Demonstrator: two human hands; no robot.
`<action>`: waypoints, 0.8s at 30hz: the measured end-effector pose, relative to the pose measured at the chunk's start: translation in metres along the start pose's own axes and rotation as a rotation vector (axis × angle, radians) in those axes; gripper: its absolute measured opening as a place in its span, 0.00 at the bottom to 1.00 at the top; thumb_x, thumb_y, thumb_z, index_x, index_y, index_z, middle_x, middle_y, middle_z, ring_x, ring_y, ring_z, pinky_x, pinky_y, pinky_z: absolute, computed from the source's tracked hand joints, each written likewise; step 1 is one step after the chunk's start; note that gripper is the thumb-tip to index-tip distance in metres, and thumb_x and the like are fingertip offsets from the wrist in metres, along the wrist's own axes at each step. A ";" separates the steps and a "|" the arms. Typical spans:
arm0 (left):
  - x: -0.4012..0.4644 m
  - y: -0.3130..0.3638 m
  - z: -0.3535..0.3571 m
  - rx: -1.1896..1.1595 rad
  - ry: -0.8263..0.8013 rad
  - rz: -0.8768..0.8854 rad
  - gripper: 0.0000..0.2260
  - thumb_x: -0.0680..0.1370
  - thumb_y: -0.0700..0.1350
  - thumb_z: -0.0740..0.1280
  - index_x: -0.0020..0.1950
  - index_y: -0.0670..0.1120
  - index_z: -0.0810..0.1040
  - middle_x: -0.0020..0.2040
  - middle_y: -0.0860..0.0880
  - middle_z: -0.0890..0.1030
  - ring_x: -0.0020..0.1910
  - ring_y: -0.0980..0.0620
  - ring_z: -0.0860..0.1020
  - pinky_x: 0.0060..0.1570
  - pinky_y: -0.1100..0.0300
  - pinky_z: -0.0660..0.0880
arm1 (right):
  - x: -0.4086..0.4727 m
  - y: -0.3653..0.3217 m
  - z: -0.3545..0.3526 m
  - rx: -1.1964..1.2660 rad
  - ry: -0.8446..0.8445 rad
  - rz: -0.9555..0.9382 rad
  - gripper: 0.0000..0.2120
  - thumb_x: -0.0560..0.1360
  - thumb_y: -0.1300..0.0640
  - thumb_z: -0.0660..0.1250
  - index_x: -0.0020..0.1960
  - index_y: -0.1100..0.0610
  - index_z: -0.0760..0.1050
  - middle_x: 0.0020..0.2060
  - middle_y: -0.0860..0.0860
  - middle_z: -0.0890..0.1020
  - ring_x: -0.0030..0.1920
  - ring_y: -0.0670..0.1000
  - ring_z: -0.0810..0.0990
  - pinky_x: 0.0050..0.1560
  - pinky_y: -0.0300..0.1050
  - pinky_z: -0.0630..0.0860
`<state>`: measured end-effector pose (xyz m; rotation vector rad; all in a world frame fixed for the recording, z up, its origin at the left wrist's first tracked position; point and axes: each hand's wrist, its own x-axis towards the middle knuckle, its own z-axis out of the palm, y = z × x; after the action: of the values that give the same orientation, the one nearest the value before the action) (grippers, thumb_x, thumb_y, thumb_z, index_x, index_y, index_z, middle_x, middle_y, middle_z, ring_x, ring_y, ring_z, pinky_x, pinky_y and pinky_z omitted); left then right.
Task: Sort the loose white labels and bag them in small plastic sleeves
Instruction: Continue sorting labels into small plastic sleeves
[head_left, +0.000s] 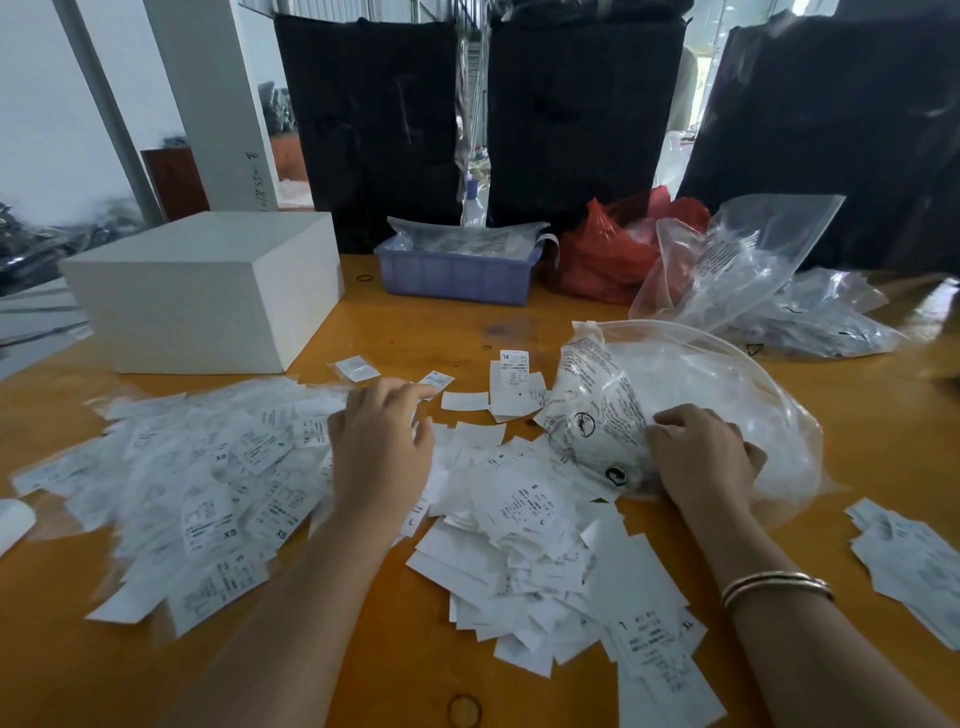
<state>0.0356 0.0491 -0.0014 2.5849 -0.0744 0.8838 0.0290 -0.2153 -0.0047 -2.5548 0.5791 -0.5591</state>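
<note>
Head view, looking down at my two bare hands over an orange wooden table (395, 332). At far left, a white box (208, 291) stands on the table's back edge. In front of it spreads a wide heap of bagged labels (208, 478), each in a small clear plastic sleeve, printed with sizes such as XS and S. These look slick and likely to slide over one another.

My left hand (382, 447) hovers at the heap's right edge, fingers loosely spread and reaching forward toward one sleeved label (435, 381) lying apart; it grips nothing.

In the middle lies a pile of loose white labels (524, 540), thin paper slips, very light, easily bent and easily scattered. I judge each is best pinched by a free corner or edge, lifted singly off the top. Behind, a blue plastic tray (452, 273) holds more clear sleeves.

To the right, my right hand (701, 457) rests on a large clear zip bag (675, 410) with printed warnings, fingers curled into its soft, crinkly film; whether they pinch it, I cannot tell. A bangle (776, 587) circles that wrist. Another small batch of labels (909, 556) lies at far right.
</note>
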 end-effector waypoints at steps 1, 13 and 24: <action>-0.001 0.003 0.001 -0.042 -0.004 0.043 0.11 0.76 0.43 0.67 0.58 0.49 0.79 0.58 0.48 0.78 0.58 0.49 0.73 0.53 0.60 0.64 | 0.001 0.000 0.000 0.039 0.033 0.012 0.09 0.77 0.54 0.63 0.55 0.51 0.78 0.54 0.52 0.79 0.56 0.55 0.72 0.55 0.50 0.58; -0.008 0.017 0.009 -0.332 -0.155 0.217 0.08 0.76 0.40 0.67 0.53 0.49 0.82 0.53 0.52 0.80 0.58 0.52 0.73 0.58 0.57 0.69 | -0.002 -0.001 -0.004 0.374 0.326 -0.088 0.13 0.78 0.59 0.62 0.61 0.48 0.75 0.44 0.44 0.81 0.55 0.49 0.74 0.52 0.44 0.53; -0.011 0.028 -0.006 -0.743 -0.549 0.116 0.23 0.70 0.68 0.60 0.64 0.68 0.62 0.60 0.74 0.66 0.61 0.76 0.65 0.55 0.77 0.64 | -0.049 -0.044 -0.001 0.797 -0.259 -0.637 0.23 0.75 0.69 0.65 0.56 0.41 0.71 0.43 0.41 0.82 0.39 0.42 0.81 0.42 0.33 0.76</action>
<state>0.0188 0.0249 0.0062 2.0347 -0.5900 0.0962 0.0005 -0.1562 0.0051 -1.9328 -0.4948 -0.5066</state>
